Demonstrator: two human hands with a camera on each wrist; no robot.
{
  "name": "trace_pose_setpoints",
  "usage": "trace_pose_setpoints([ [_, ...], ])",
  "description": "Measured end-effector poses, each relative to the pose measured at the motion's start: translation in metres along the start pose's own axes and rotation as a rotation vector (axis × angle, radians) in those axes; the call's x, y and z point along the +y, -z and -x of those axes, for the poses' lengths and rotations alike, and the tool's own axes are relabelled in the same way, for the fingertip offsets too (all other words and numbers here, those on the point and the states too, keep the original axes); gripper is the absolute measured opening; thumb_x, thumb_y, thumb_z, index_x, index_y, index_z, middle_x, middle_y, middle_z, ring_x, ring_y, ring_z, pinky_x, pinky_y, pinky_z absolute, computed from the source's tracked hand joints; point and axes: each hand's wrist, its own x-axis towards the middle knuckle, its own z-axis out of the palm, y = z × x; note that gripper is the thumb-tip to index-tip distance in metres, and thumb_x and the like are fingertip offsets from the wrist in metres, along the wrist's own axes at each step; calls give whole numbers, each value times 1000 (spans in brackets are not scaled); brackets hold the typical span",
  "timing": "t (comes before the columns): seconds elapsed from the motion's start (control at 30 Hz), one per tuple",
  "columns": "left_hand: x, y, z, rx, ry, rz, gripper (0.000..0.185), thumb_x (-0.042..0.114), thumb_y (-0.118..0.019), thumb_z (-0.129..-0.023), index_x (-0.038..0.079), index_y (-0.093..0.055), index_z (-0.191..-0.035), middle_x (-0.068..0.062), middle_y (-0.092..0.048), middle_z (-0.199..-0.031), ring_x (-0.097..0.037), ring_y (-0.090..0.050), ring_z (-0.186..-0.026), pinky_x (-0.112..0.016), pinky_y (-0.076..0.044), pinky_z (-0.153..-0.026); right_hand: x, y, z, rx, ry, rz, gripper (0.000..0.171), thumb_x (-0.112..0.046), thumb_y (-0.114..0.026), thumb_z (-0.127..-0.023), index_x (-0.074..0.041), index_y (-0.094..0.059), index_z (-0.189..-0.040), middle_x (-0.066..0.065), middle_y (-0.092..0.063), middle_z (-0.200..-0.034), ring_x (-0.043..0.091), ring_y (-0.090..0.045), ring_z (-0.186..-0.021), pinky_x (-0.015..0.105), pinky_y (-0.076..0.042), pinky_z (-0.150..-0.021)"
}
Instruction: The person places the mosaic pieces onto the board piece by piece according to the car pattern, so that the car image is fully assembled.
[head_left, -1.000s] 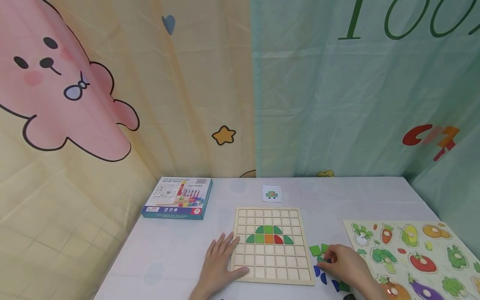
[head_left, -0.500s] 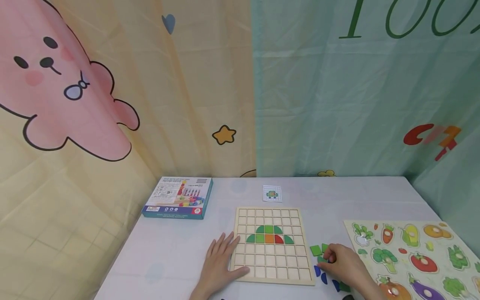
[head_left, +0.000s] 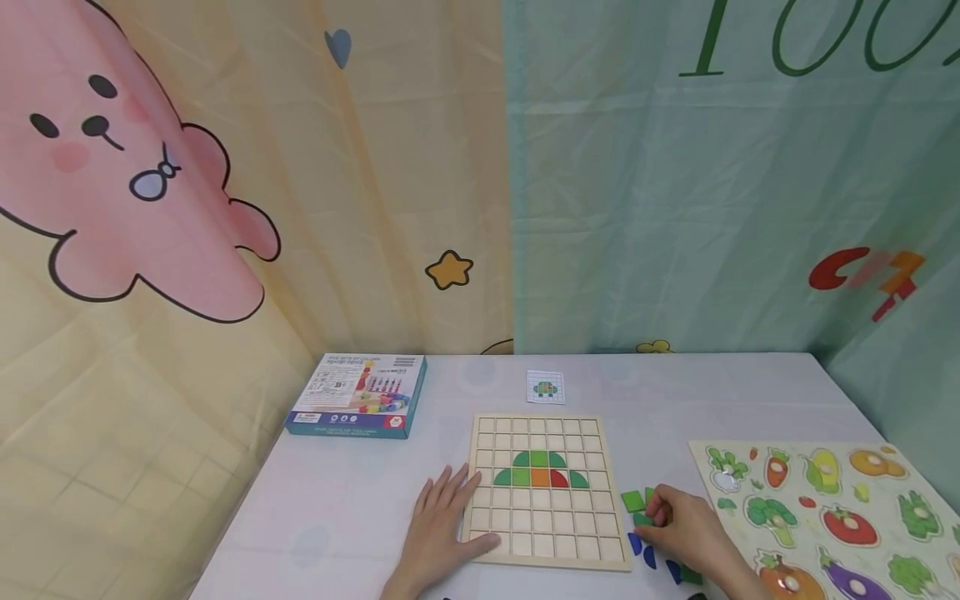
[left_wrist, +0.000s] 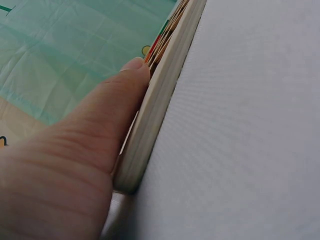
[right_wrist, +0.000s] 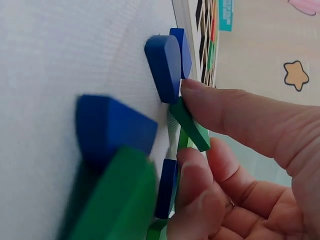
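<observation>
A wooden grid board point(head_left: 547, 527) lies on the table in the head view, with green, orange and red pieces point(head_left: 539, 477) set in its upper middle cells. My left hand point(head_left: 438, 533) rests along the board's left side, fingers spread. Its thumb point(left_wrist: 112, 112) lies along the near edge in the left wrist view. Right of the board, my right hand point(head_left: 690, 533) pinches a small green piece point(right_wrist: 191, 125) between thumb and finger. Around it lie blue curved-edge pieces point(right_wrist: 164, 67), green squares point(head_left: 633, 501) and a larger-looking green piece point(right_wrist: 117, 200) close to the wrist camera.
A small pattern card point(head_left: 545, 387) lies behind the board, showing a similar coloured figure on a grid. A flat printed box point(head_left: 356, 396) sits at the back left. A vegetable puzzle board point(head_left: 885, 498) takes up the right side. Printed curtains point(head_left: 660, 183) hang behind the table.
</observation>
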Motion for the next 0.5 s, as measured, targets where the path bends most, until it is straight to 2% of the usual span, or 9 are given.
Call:
trace_pose_setpoints([
  [0.27, 1, 1, 0, -4, 2, 4, 92, 77, -50, -76, 20, -38, -146, -2, -32, -152, -30, -16, -141, -52, -9, -112, -3, -3, 2, 33, 70, -94, 27, -9, -81, -72, -11, -55, -77, -1, -49, -65, 14, -45, -57, 24, -36, -48],
  [0.43, 1, 1, 1, -4, 3, -1, 92, 78, -50, -76, 21, -38, -146, -2, -32, -152, -30, -16, -141, -53, -9, -112, -21, -4, 2, 70, 101, -141, 21, -8, -79, -74, -10, -61, -85, -2, -49, -65, 14, -45, -54, 24, -37, -47],
  [0.5, 1, 1, 1, -4, 2, -5, 92, 78, -49, -76, 21, -38, -147, -2, -31, -152, -29, -16, -141, -52, -9, -112, -30, -6, 1, 70, 139, -171, 19, -8, -79, -75, -9, -64, -87, -3, -51, -66, 13, -47, -55, 24, -40, -47],
])
